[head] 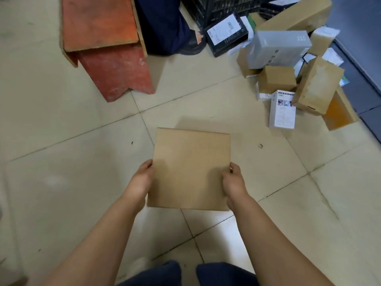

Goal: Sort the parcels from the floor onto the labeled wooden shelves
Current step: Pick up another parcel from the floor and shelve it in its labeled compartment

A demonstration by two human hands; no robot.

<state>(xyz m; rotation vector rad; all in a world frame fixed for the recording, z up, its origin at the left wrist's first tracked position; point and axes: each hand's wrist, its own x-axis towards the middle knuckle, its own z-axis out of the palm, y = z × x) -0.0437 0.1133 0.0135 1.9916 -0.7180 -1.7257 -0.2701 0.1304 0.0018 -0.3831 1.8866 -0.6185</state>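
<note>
So, quick rundown of what's in view:

Fingers: left thumb (148,164) sits on top of the parcel's left edge, the rest curl underneath where I can't see them. Right thumb (232,166) does the same on the right edge. Both grips are closed on the cardboard, pinching it from the sides.

Hands: left hand (142,178) and right hand (234,180) clamp opposite edges, roughly level with each other, a bit below the parcel's middle.

Arms: both bare forearms come up from the bottom corners and angle inward toward the parcel, a V shape.

Parcel: flat brown cardboard parcel (190,169), plain face up toward the camera, no label showing. Nearly square, slightly longer along the axis running away from the person, far edge tipped a touch to the right. Held in the air above the tiled floor (61,141), centre of view; its shadow falls on the tiles beyond.

Parcel pile: heap of parcels (288,65) on the floor at upper right, well apart from the held one. It includes brown boxes, a grey box (280,47) and a white printed box (282,109) at the near edge.

Other stuff: red wooden bench (107,48) upper left, black crate (218,9) at the top, another person's dark trouser leg and sandalled foot (193,44) between them.

Own legs: dark trousers (185,273) at bottom edge.
</note>
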